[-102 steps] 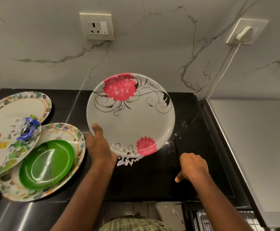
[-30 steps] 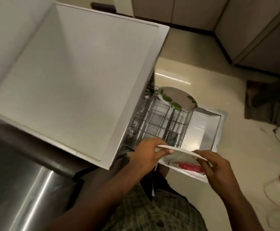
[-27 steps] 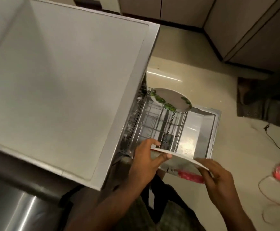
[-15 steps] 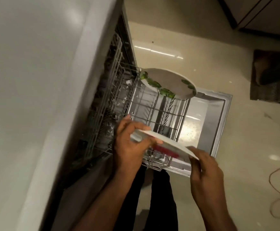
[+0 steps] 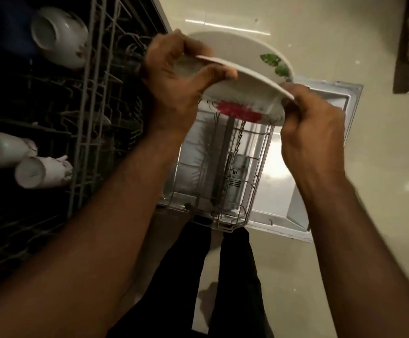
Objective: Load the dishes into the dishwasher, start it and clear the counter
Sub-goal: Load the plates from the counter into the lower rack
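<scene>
Your left hand (image 5: 174, 79) pinches the red-flowered plate (image 5: 244, 103) by its rim, thumb on top; your right hand (image 5: 313, 125) grips its opposite edge, both forearms reaching forward.

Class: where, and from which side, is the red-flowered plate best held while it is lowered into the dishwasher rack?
Probably by its thin rim, at opposite edges, as now: left hand and right hand pinch the red-flowered plate. Its broad, tilted face offers no other hold.

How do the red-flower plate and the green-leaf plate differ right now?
The red-flower plate is gripped at its rim by the left hand and the right hand; the green-leaf plate behind it is not gripped. One shows a red flower, the other green leaves. Both are white and round.
</scene>
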{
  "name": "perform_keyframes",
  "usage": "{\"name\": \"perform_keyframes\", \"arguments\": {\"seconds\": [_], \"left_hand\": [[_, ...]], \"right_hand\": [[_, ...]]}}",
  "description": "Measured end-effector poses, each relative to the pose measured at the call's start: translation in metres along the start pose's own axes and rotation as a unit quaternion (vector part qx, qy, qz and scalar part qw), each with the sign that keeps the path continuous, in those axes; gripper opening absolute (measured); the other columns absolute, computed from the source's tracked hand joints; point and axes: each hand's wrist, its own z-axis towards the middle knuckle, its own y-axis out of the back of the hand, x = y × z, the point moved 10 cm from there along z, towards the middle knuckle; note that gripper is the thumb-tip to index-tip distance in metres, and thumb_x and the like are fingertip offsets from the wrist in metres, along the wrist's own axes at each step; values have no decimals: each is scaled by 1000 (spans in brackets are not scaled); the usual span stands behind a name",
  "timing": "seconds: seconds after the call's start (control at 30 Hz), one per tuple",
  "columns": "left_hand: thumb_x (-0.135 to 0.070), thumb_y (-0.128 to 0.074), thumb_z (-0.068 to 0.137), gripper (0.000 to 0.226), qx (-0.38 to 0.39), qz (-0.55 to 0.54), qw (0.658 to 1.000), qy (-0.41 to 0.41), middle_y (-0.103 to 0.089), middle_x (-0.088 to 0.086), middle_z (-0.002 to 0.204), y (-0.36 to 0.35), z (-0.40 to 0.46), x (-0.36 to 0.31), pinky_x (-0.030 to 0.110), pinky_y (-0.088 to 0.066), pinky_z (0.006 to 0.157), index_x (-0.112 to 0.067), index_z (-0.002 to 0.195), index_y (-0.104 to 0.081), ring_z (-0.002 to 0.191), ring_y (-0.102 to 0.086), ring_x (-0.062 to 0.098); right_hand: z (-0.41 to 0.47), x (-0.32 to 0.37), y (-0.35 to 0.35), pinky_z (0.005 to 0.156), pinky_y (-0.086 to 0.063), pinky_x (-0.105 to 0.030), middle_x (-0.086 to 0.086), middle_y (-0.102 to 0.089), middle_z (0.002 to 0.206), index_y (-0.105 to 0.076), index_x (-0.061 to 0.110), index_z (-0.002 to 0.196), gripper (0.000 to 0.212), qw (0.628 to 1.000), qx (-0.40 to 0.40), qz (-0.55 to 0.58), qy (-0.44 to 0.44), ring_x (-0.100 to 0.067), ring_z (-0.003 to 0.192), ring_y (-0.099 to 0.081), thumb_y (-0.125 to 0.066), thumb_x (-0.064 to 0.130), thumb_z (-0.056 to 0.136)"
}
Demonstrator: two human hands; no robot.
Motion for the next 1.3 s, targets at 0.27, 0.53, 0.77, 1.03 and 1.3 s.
{"name": "perform_keyframes", "arguments": {"seconds": [0.27,0.53,0.77,1.03,1.3], "left_hand": [[-53,-94,66,51,16,21,1000,9,-74,6,94,-24,24,33,22,-53,79,-10,86,-76,91,-69,12],[-50,-94,66,53,33,34,998,40,-70,1,94,-43,35,57,16,-51,79,-5,87,-77,90,-63,0],[-51,-93,64,51,81,73,992,58,-63,-13,97,-56,22,79,19,-54,86,-10,89,-78,104,-64,8],[-55,-87,75,49,144,124,980,65,-70,6,118,-75,12,90,34,-50,107,-15,98,-74,126,-61,28],[-58,-77,84,116,206,249,940,104,17,28,169,-86,-6,88,61,-29,123,-9,166,-11,160,-2,41]], "right_hand": [[40,-25,-21,93,-56,-22,13,-74,117,-69,34,133,36,1000,-16,-1,5,-3,101,-66,-53,20,105],[60,-44,-41,93,-58,-23,16,-72,119,-68,36,134,34,1000,-1,2,-19,3,101,-64,-55,23,105],[46,-75,-68,84,-59,-34,8,-75,111,-68,38,133,42,997,36,-10,-62,-14,95,-68,-53,12,104],[41,-92,-77,96,-55,-31,6,-74,120,-68,31,135,45,994,35,-20,-101,-10,105,-65,-50,5,103],[33,-75,-73,102,-53,-41,-3,-63,139,-42,28,154,50,988,75,-77,-107,-23,122,-61,-45,16,106]]}}
